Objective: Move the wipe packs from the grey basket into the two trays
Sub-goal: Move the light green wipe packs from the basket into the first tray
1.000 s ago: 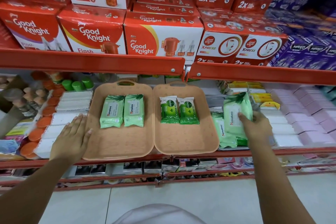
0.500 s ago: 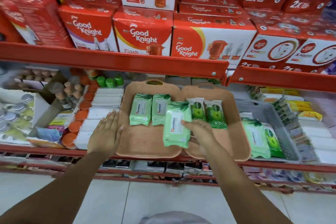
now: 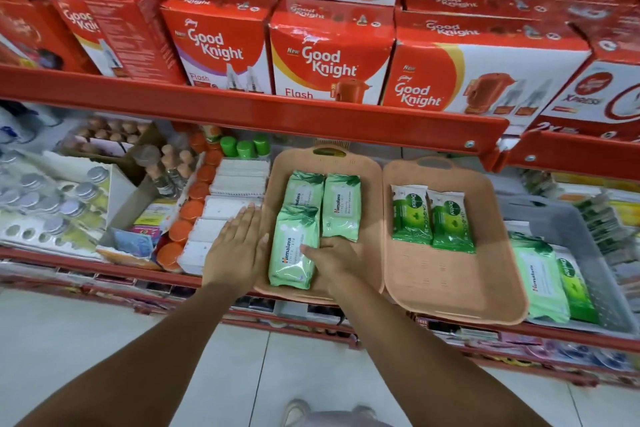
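— Fingers (image 3: pixel 242 218) of the left hand (image 3: pixel 235 250) lie flat and together, palm down, on the white packets (image 3: pixel 225 208) just left of the left tray (image 3: pixel 372 253), gripping nothing. What is further left?

— Orange-capped bottles (image 3: pixel 188 210) in a row beside those packets, and beyond them silver-lidded jars (image 3: pixel 52 198) in a carton.

— And the left tray itself?

— It holds three pale green Himalaya packs. Two lie side by side at the back: the far-left pack (image 3: pixel 306 189) and the far-right pack (image 3: pixel 341 206). The near pack (image 3: pixel 294 248) lies in front, overlapping the lower edge of the far-left one. The right hand (image 3: pixel 332 258) rests against its right edge, thumb on its face; whether the other fingers are clamped under it, I cannot tell.

— Next?

— The right tray (image 3: pixel 446 284) touches the left one and carries two dark green Dettol packs (image 3: pixel 433 218) side by side at the back.

— And the basket?

— The grey basket (image 3: pixel 561 229) stands just right of that tray, with one Himalaya pack (image 3: pixel 538 277) and one Dettol pack (image 3: pixel 576 291) inside. Red Good Knight boxes (image 3: pixel 329 55) fill the shelf above.
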### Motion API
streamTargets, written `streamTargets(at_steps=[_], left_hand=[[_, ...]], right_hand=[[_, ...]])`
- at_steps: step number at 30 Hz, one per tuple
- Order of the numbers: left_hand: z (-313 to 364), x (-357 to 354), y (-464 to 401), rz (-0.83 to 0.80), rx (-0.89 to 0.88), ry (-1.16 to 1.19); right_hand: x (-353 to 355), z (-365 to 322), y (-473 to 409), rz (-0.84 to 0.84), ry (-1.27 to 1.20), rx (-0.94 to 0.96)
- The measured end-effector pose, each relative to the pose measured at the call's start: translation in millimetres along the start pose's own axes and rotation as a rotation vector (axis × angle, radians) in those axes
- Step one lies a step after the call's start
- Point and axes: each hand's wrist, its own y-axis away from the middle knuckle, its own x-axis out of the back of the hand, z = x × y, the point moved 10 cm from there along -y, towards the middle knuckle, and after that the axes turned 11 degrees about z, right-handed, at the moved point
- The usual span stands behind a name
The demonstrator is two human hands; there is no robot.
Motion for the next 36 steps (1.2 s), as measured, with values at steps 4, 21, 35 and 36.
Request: streamTargets(at_steps=[4, 21, 35, 36], left_hand=[[-1, 0, 1, 0.006, 0.0, -0.025], [-8, -10, -1, -0.003, -0.011, -0.087], [-4, -9, 0, -0.006, -0.002, -0.084], [-5, -9, 0, -0.005, 0.0, -0.082]], right_hand=[[34, -21, -2, 0.062, 0.087, 0.211], [410, 39, -86, 0.617, 0.05, -0.039], [398, 43, -105, 0.394, 0.236, -0.165], [395, 40, -105, 0.393, 0.245, -0.132]])
